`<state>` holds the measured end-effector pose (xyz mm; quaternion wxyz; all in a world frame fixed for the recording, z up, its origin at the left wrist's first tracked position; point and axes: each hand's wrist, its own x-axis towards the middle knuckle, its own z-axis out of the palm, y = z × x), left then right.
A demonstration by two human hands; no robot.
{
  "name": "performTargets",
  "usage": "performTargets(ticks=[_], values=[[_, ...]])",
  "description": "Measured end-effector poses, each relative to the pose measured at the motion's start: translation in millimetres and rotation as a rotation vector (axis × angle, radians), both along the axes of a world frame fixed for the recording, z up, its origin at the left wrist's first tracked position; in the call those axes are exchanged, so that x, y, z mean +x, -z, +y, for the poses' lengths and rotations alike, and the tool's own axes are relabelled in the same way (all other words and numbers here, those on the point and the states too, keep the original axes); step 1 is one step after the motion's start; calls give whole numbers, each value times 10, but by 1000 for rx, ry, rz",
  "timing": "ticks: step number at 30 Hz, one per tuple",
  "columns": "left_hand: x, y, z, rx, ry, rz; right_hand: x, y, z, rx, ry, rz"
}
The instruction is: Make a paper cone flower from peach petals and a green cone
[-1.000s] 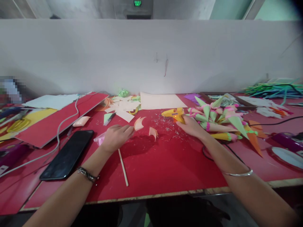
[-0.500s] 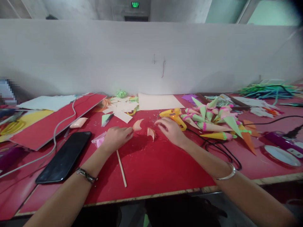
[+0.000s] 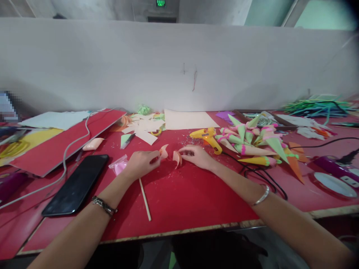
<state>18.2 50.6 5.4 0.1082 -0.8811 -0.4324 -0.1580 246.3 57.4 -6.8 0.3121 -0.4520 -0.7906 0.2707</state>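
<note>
My left hand (image 3: 144, 163) is closed in a pinch at the edge of a small curved orange paper piece (image 3: 164, 151). Facing it across a narrow gap is a second curved orange paper piece (image 3: 176, 158), with the fingertips of my right hand (image 3: 196, 155) closed on its right side. Both pieces are low over the red tabletop (image 3: 193, 201). Just beyond my right hand lies a yellow hot glue gun (image 3: 206, 137), its nozzle pointing left. A thin pale stick (image 3: 145, 201) rests below my left hand, beside a pink item in clear plastic (image 3: 120, 165).
A black phone (image 3: 77, 185) and a white cable (image 3: 66, 157) are at left. Green, pink and yellow paper cones (image 3: 249, 140) pile up at right, near black cords (image 3: 260, 181). Paper scraps (image 3: 143, 125) and a cream sheet (image 3: 190, 120) lie before the grey partition (image 3: 140, 67).
My right hand has moved left from near the glue gun to the right-hand orange piece and taken hold of it. My left hand has shifted slightly right with its piece.
</note>
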Motion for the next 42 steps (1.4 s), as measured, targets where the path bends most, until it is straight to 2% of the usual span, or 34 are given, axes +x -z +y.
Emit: performTargets(ticks=[8,13,20,28,31,34,42], values=[[-13,-14,-11,-22,16,-3,-55,40,-10,0,91,82],[34,2,-53,-102,115,-28,-3,46,-34,5,165,112],[89,31,-61,-205,176,-55,-28,4,-115,19,68,46],[77,9,-66,-121,249,59,-33,-31,-145,-4,55,13],[80,10,-63,-99,268,57,-28,-49,-158,-9,-17,11],[80,28,-59,-101,268,44,-21,-63,-165,-3,-75,-6],[97,30,-85,-83,188,-42,-39,-51,-192,62,-107,-23]])
